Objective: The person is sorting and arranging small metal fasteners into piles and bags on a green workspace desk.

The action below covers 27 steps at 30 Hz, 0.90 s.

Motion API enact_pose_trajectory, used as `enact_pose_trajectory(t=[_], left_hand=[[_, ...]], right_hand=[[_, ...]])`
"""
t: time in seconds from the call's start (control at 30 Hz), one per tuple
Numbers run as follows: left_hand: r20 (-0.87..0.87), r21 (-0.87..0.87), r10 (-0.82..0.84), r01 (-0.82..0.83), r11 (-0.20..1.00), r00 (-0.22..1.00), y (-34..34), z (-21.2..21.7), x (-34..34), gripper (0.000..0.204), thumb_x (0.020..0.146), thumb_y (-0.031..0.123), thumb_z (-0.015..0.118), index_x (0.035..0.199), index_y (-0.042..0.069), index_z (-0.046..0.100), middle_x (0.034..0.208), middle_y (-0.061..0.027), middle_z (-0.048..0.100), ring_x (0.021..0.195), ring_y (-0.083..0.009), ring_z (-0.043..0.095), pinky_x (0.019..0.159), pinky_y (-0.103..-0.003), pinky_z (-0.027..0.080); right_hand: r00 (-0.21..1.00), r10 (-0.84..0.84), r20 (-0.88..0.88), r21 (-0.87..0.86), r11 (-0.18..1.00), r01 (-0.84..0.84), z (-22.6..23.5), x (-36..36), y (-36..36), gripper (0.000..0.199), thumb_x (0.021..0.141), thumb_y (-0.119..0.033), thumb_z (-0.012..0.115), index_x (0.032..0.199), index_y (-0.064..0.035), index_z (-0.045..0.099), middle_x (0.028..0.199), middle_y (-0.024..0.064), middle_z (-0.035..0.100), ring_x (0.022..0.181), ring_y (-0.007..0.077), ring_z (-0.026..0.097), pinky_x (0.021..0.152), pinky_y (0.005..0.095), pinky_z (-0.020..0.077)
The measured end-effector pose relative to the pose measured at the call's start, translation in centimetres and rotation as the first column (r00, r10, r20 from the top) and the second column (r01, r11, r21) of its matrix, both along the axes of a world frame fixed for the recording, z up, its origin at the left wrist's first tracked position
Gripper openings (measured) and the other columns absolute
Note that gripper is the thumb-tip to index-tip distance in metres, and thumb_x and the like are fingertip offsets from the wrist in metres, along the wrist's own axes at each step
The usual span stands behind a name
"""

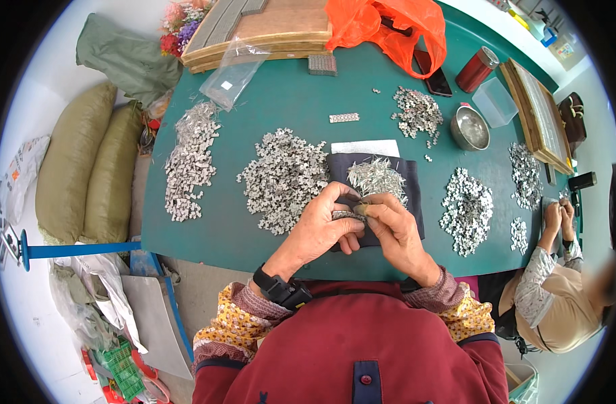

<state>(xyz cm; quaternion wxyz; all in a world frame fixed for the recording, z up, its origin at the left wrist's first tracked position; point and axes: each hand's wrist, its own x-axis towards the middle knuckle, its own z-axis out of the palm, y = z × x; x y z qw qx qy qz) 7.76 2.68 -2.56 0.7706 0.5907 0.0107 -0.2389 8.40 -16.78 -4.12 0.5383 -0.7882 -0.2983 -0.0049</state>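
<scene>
My left hand [319,221] is closed around a short dark-grey strip of small metal links [347,215], held just above the table's near edge. Fingertips of my right hand [397,229] meet the strip's right end in a pinch; what they hold, if anything, is too small to make out. A yellowish-brown wrap [360,209] shows by these fingertips. Right beyond my hands, a heap of thin silvery pins [378,176] lies on a dark folded cloth [413,212]. A white pad [365,147] sticks out from the cloth's far side.
Piles of small grey metal pieces lie left [284,178], far left [190,168] and right [467,212] on the green table [220,236]. Farther off are a short link strip [344,118], metal bowl [470,128], red can [477,69] and orange bag [388,34]. Another person's hands [558,219] work at right.
</scene>
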Motion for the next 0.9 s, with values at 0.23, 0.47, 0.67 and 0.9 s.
enact_pose_trajectory(t=[0.23,0.47,0.67,0.9], left_hand=[[0.015,-0.064,0.031,-0.03,0.998,0.999,-0.1,0.5,0.2,0.036,0.091,-0.002,0.062,0.122,-0.003,0.045,0.092,-0.0167,0.064,0.061,-0.0198,0.068,0.051,-0.028,0.056],[0.072,-0.068,-0.017,0.022,0.997,0.997,0.2,0.5,0.2,0.037,0.094,-0.003,0.055,0.128,-0.003,0.042,0.101,-0.0175,0.063,0.074,-0.0222,0.07,0.061,-0.031,0.058],[0.073,-0.117,-0.03,0.038,0.992,0.997,0.0,-0.4,0.0,0.038,0.096,-0.005,0.05,0.132,-0.003,0.041,0.103,-0.0172,0.064,0.08,-0.0235,0.07,0.067,-0.034,0.059],[0.042,-0.16,0.002,0.005,0.987,0.999,0.2,-1.1,0.1,0.038,0.095,-0.006,0.05,0.133,-0.003,0.042,0.107,-0.0168,0.065,0.084,-0.0235,0.07,0.072,-0.035,0.06]], right_hand=[[0.996,-0.004,-0.087,0.054,0.998,0.009,0.5,0.2,0.0,0.025,0.09,0.007,0.058,0.114,0.0017,0.064,0.107,0.0128,0.061,0.094,0.0232,0.063,0.081,0.0322,0.0517],[0.99,-0.05,-0.128,0.102,0.993,0.064,0.5,-0.2,0.3,0.03,0.086,0.007,0.062,0.116,0.0023,0.063,0.103,0.0121,0.061,0.091,0.0226,0.063,0.079,0.0316,0.0521],[0.991,-0.11,0.079,0.039,0.994,0.107,-0.4,-0.4,0.2,0.035,0.083,0.009,0.062,0.117,0.0009,0.061,0.095,0.0126,0.057,0.082,0.0253,0.06,0.073,0.0334,0.0511],[0.991,-0.129,-0.027,-0.057,0.99,0.128,0.7,-0.6,0.4,0.043,0.082,0.007,0.063,0.124,0.002,0.056,0.093,0.0128,0.055,0.08,0.0248,0.06,0.07,0.0341,0.0512]])
